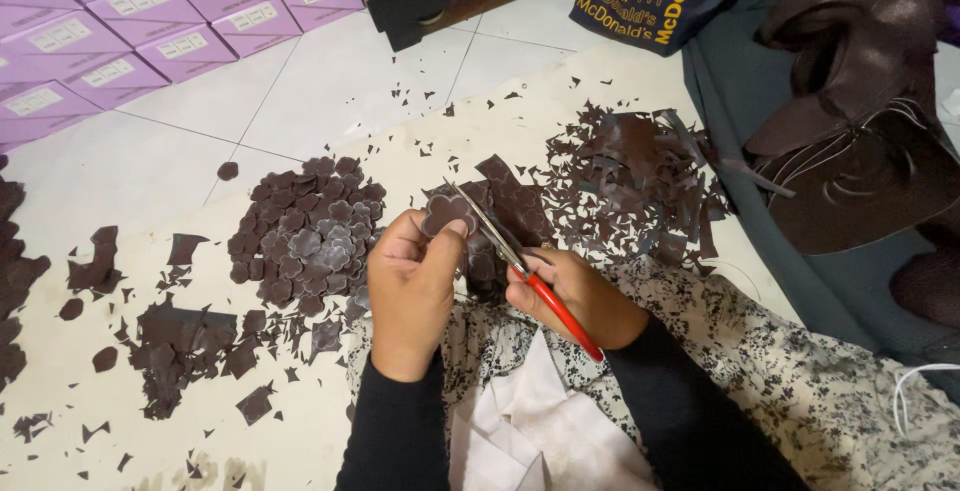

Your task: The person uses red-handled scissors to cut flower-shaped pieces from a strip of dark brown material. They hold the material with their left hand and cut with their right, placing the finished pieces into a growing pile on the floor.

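Step in hand: I judge I am mid-trim, shaping one dark brown flower-shaped piece (447,213) with the scissors (520,266).
Left hand (410,286): its grip is closed on the flower-shaped piece, thumb and fingertips pinching the lower edge so the lobes stand free above my knuckles.
Right hand (580,296): its grip is wrapped around the red handles; the blades stand narrowly apart, tips just beside the piece's right lobe. I cannot tell whether an edge sits between them.
Where the piece is: raised over my lap, above the patterned cloth (760,351), not resting on anything.
Next move, as I judge it: a small turn of the piece by the left hand so the uncut curve meets the blades, then a short, careful snip that follows the lobe.
Finished stock: a pile of cut flowers (305,236) lies on the cream sheet (200,431), left of my hands.
Waste: a heap of offcuts (630,181) lies beyond the scissors, with scraps scattered across the sheet.
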Tool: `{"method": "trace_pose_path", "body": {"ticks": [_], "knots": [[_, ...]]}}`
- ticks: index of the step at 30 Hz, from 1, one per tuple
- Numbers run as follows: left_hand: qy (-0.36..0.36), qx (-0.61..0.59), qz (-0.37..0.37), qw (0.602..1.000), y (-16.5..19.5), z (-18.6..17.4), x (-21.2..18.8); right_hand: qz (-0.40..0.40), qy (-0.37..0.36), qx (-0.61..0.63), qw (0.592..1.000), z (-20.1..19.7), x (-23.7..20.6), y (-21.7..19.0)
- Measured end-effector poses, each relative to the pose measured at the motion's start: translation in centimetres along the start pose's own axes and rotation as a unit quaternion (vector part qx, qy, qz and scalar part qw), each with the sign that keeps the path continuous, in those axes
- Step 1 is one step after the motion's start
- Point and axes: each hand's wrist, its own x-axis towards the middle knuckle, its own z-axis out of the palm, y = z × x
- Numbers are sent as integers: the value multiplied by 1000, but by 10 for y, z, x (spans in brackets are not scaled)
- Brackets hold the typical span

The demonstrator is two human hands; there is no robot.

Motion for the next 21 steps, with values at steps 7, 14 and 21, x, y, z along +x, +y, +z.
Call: {"method": "trace_pose_path", "body": {"ticks": [7,14,21], "knots": [[-4,-4,-2,1000,0,-3,1,3,10,-24,1000,-3,0,-5],[4,-12,8,1000,1,-3,2,-3,8,-63,998,-3,0,-8],[-7,-30,28,999,2,0,3,9,9,-58,998,-4,-1,-7]]}}
